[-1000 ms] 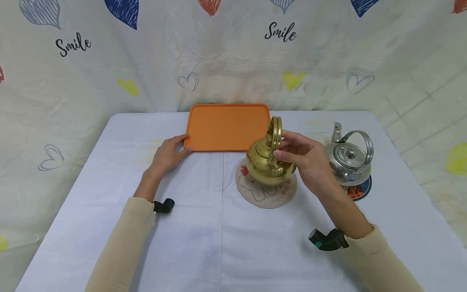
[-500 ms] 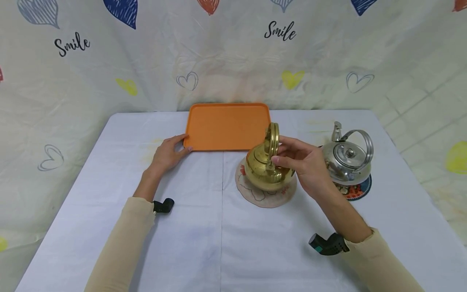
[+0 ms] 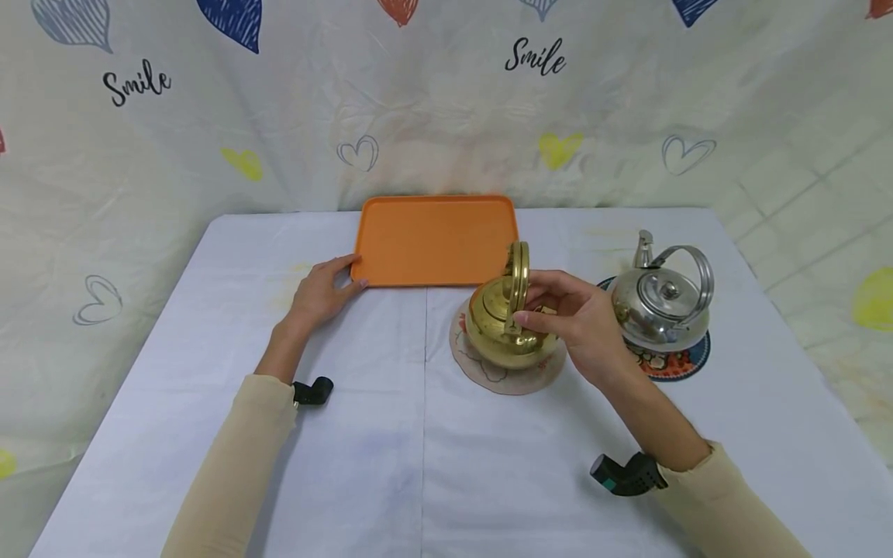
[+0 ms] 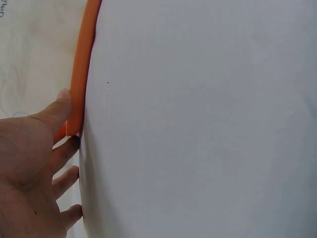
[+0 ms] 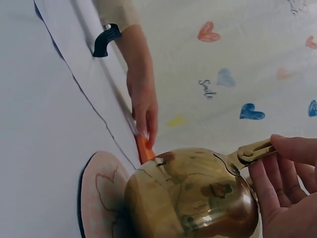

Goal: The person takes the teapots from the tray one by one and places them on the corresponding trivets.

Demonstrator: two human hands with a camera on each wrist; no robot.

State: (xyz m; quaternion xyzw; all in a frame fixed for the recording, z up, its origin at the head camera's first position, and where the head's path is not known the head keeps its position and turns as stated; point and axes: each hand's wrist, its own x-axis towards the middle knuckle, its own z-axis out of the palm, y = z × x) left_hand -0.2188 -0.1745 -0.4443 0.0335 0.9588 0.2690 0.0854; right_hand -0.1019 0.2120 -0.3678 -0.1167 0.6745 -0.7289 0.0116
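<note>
A golden kettle [image 3: 497, 335] is over a round pale mat [image 3: 494, 378] with a drawn figure. Whether its base touches the mat I cannot tell. My right hand [image 3: 582, 322] pinches the kettle's handle [image 3: 518, 287] low on its right side, thumb against fingers, as the right wrist view also shows. At the back of the table lies an orange tray [image 3: 436, 240]. My left hand [image 3: 319, 293] touches the tray's near left corner, the thumb at its front edge and the forefinger by its left side. In the left wrist view the other fingers [image 4: 69, 178] are spread below the corner.
To the right, a silver kettle [image 3: 659, 306] with its handle raised stands on a round patterned mat [image 3: 677, 364], close to my right hand. A white cloth [image 3: 349, 449] covers the table. Behind hangs a pale sheet [image 3: 446, 101] printed with hearts.
My right hand has brought the golden kettle down and slightly left over the pale mat. The left hand and the orange tray have stayed in place.
</note>
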